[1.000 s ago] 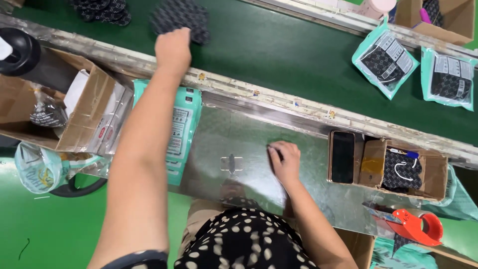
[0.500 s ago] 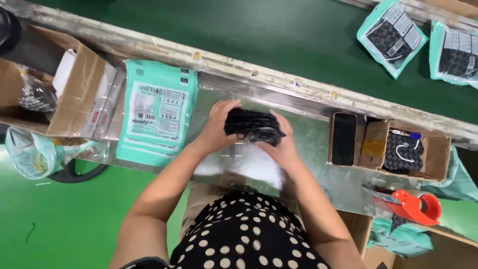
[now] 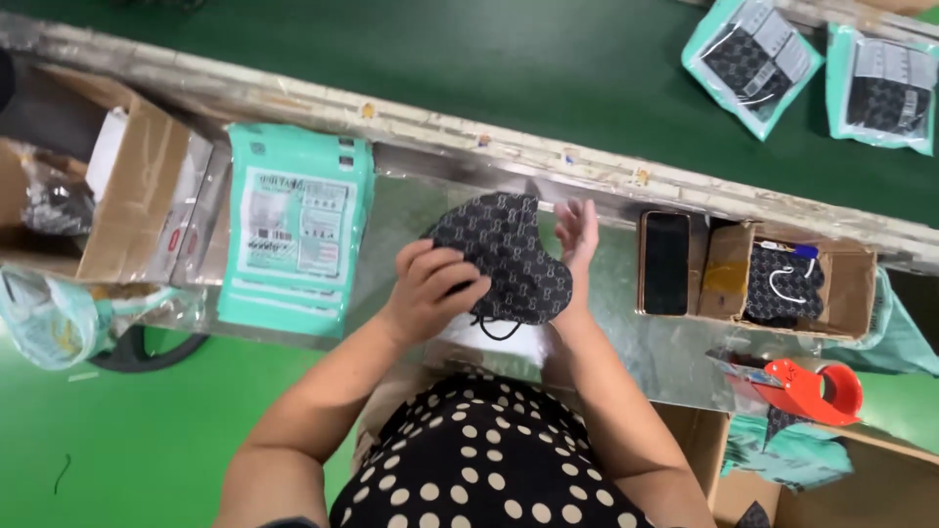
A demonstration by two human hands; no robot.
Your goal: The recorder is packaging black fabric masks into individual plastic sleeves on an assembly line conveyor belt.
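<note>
Both hands hold black mask (image 3: 509, 256), long axis vertical.

— What is different from a second ago?
— The left hand (image 3: 430, 284) is back from its far reach across the belt; it now grips a black patterned mask (image 3: 509, 256).
— And the right hand (image 3: 577, 235)?
— It is off the counter (image 3: 391, 244) and open against the mask's far edge. The mask, bunched between both hands half a second ago, now lies spread.
</note>
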